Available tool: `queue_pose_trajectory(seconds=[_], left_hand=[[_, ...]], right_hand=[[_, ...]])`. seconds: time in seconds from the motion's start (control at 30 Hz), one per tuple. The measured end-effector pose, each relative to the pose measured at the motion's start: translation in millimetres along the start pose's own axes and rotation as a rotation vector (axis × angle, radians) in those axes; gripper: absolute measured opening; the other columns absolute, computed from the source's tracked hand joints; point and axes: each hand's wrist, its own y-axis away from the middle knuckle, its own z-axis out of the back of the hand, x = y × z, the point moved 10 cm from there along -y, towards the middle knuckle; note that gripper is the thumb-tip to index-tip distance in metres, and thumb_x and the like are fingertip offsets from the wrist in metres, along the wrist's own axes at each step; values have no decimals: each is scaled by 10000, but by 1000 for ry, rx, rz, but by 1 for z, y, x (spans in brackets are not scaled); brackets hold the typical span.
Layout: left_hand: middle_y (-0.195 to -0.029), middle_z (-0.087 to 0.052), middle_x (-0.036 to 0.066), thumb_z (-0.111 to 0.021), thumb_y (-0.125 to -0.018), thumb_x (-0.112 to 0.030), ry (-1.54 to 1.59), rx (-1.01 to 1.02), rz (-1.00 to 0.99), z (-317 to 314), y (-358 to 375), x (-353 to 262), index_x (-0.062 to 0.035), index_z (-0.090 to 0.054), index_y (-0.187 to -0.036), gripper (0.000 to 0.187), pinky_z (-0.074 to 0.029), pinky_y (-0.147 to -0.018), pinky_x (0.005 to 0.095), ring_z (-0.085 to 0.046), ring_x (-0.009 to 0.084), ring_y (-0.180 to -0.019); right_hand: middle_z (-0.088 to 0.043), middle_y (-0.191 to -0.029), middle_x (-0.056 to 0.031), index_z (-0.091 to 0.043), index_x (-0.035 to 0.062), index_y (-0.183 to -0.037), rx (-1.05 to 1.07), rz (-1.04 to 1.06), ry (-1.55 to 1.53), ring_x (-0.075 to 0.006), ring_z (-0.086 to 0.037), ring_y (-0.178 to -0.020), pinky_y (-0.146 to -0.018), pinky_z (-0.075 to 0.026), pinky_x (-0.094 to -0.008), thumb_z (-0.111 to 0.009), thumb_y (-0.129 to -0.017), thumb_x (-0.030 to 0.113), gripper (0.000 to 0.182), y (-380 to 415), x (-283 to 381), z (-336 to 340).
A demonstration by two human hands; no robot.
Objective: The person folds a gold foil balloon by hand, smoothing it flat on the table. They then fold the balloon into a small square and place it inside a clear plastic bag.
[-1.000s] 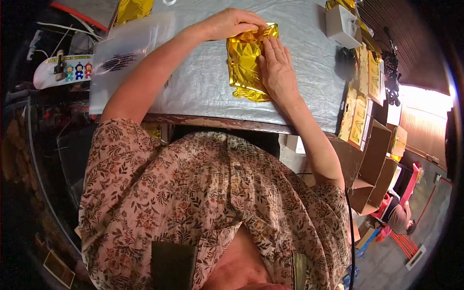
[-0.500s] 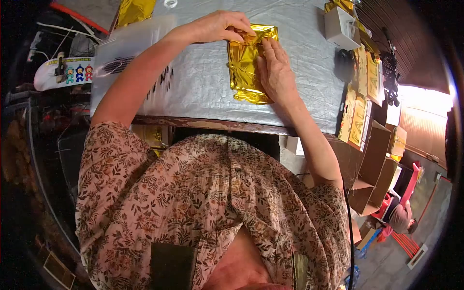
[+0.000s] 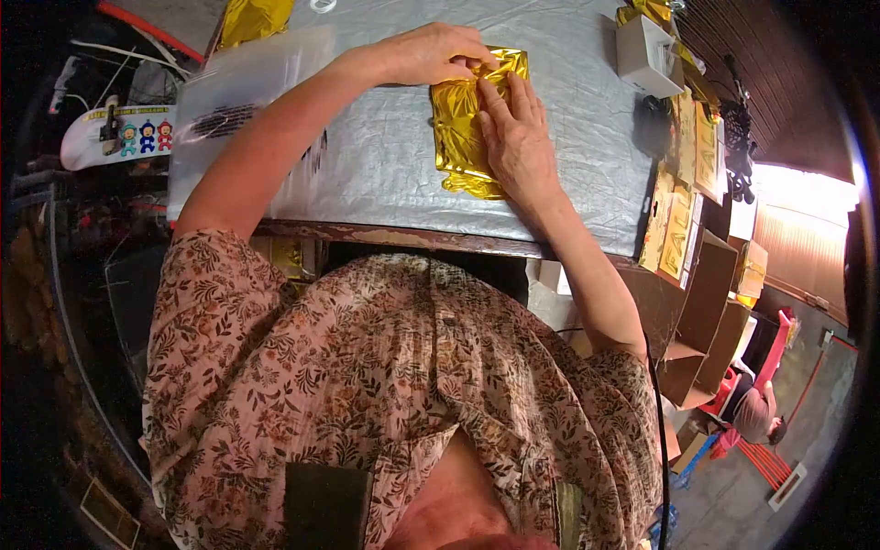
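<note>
Foil packet (image 3: 460, 128) lies partly beneath right hand (image 3: 524, 142).

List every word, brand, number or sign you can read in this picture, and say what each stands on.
"FALL", as it seems, on the lower yellow box.
"FALL", likewise, on the upper yellow box.
Lettering on the white board: too small to read.
Dark marks on the clear plastic: too blurred to read.

Head camera, facing down and forward
It peers over the shirt (image 3: 367, 339), close below, onto the table (image 3: 380, 174) at arm's reach.
</note>
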Motion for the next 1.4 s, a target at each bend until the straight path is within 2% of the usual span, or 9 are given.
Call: queue_pose_trajectory(seconds=[0.43, 0.5, 0.53, 0.6, 0.7, 0.93, 1.23, 1.33, 1.4], left_hand=[[-1200, -627, 78, -559, -1029, -134, -96, -146, -9, -12, 13, 3, -140, -666, -1365, 353, -518, -962, 368, -649, 266, -1100], [-1180, -635, 67, -521, -1042, -184, -77, -165, -27, -11, 13, 4, -188, -683, -1343, 342, -532, -972, 382, -645, 261, -1099], [-1180, -635, 67, -521, -1042, -184, -76, -164, -25, -11, 14, 5, -188, -683, -1343, 342, -532, -972, 382, -645, 261, -1099], [-1206, -620, 84, -525, -1055, -131, -4, -119, -34, -11, 15, 4, -96, -672, -1345, 327, -503, -981, 350, -638, 243, -1118], [-1233, -623, 87, -523, -1060, -129, 97, -81, -33, -6, 19, 2, -77, -670, -1339, 319, -492, -1003, 337, -633, 236, -1138], [-1306, -621, 74, -541, -1049, -111, 123, -72, -53, -4, 21, 5, -82, -668, -1343, 321, -475, -1059, 344, -624, 239, -1196], [-1286, -646, 63, -662, -993, -155, 98, -69, 38, -5, 24, 3, -91, -667, -1351, 363, -482, -1067, 338, -626, 220, -1204], [-1360, -626, 62, -686, -976, -173, 294, -44, 111, -7, 31, 20, -92, -662, -1360, 393, -474, -1094, 346, -623, 237, -1228], [-1467, -568, 84, -679, -978, -169, 18, -271, 11, 15, 44, 13, -78, -604, -1422, 460, -443, -1132, 338, -575, 270, -1320]], right_hand=[[-462, -1495, -327, -565, 97, -1463, -11, 13, 21, -486, -448, -1386, -1163, -376, -524, -580, -1027, 179, 444, 0, 2, 1], [-464, -1493, -326, -566, 97, -1462, -13, 18, 18, -486, -449, -1385, -1163, -375, -525, -580, -1026, 176, 443, 1, 3, 2], [-467, -1492, -325, -567, 96, -1460, -20, 24, 19, -487, -450, -1383, -1162, -375, -526, -580, -1025, 173, 442, 1, 4, 2], [-466, -1491, -328, -567, 94, -1458, -23, 30, 21, -487, -451, -1382, -1162, -374, -529, -581, -1024, 169, 441, 1, 3, 1], [-465, -1487, -334, -564, 91, -1460, -22, 39, 25, -486, -451, -1383, -1163, -370, -533, -581, -1022, 160, 444, 2, 3, 1], [-471, -1476, -336, -546, 86, -1473, -14, 60, 41, -480, -449, -1386, -1158, -373, -534, -589, -1017, 153, 463, 2, 3, 1], [-490, -1462, -308, -554, 95, -1467, 1, 118, 71, -455, -466, -1375, -1136, -394, -522, -590, -1024, 180, 452, 1, -5, -2], [-489, -1468, -302, -554, 104, -1469, 7, 126, 79, -452, -464, -1378, -1146, -388, -519, -586, -1028, 187, 450, 1, -5, -1], [-485, -1474, -303, -552, 107, -1471, 7, 113, 65, -452, -461, -1383, -1152, -383, -518, -585, -1028, 189, 451, 1, -6, -1]])
